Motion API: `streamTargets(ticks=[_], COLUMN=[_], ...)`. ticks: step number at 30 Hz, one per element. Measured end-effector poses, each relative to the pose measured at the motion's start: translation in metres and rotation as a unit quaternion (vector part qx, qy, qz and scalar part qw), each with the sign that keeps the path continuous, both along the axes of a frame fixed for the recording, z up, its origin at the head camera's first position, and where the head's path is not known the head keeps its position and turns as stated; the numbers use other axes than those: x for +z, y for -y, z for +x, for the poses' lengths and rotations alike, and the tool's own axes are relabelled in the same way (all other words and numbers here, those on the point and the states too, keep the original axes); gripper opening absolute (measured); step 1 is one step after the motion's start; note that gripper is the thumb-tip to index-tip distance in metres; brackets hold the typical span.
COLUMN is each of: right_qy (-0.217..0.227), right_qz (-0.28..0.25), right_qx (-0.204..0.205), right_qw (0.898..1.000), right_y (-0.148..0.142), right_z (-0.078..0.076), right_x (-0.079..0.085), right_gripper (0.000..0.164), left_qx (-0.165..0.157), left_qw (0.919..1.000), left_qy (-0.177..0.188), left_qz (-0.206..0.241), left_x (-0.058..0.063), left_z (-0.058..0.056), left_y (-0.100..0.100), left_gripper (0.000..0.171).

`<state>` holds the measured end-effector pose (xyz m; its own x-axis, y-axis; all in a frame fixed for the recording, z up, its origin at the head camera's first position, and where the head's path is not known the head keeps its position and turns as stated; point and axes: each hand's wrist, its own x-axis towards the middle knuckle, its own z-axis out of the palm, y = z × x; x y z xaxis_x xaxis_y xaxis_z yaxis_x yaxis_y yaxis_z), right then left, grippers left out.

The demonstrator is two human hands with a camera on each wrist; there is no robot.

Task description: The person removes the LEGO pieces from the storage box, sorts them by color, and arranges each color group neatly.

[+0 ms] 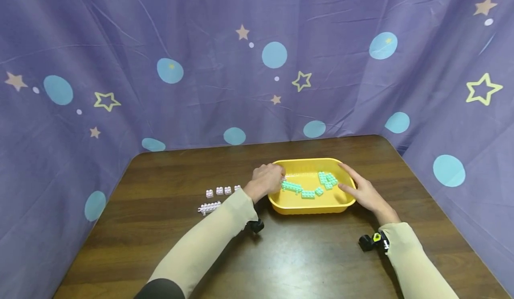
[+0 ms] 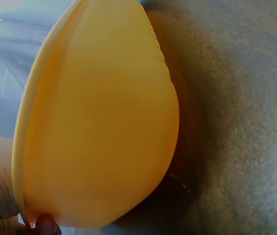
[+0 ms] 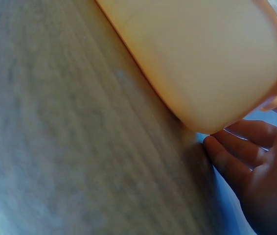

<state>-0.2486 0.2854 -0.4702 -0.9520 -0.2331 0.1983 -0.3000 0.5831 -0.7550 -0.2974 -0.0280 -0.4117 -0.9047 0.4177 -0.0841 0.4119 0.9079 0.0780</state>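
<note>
A yellow plastic basin (image 1: 311, 210) stands on the table with several mint-green toy bricks (image 1: 308, 194) inside. At its left end my left hand (image 1: 267, 179) grips the rim, its fingers bent over into the basin and the thumb (image 2: 47, 224) against the outer wall. Something small and pale pink shows beside those fingertips, mostly hidden. My right hand (image 1: 366, 195) holds the right end, thumb over the rim and the other fingers along the outside. In the right wrist view, fingertips (image 3: 212, 144) reach the lower edge of the basin wall (image 3: 202, 63).
Left of the basin, several small pale pink bricks (image 1: 219, 190) lie in a row on the brown wooden table (image 1: 168, 183). A longer pink brick piece (image 1: 209, 207) lies in front of them, partly behind the left sleeve (image 1: 209, 241). A purple patterned curtain (image 1: 209, 98) hangs around the table.
</note>
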Motion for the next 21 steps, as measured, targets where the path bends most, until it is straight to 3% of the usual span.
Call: streamTargets(ticks=[10, 21], right_qy=[0.0, -0.004], right_qz=[-0.002, 0.0], right_qx=[-0.001, 0.0], right_qw=[1.0, 1.0], right_y=[-0.0007, -0.0013], right_z=[0.0, -0.0011], right_x=[0.0001, -0.0037], right_gripper=[0.068, 0.066], left_qx=[0.02, 0.031], left_qw=[0.9997, 0.9995], left_qy=[0.006, -0.002], left_qz=[-0.01, 0.009], left_x=[0.0007, -0.0014], left_z=[-0.0005, 0.0025], left_y=[-0.0029, -0.0008], left_gripper=[0.025, 0.026])
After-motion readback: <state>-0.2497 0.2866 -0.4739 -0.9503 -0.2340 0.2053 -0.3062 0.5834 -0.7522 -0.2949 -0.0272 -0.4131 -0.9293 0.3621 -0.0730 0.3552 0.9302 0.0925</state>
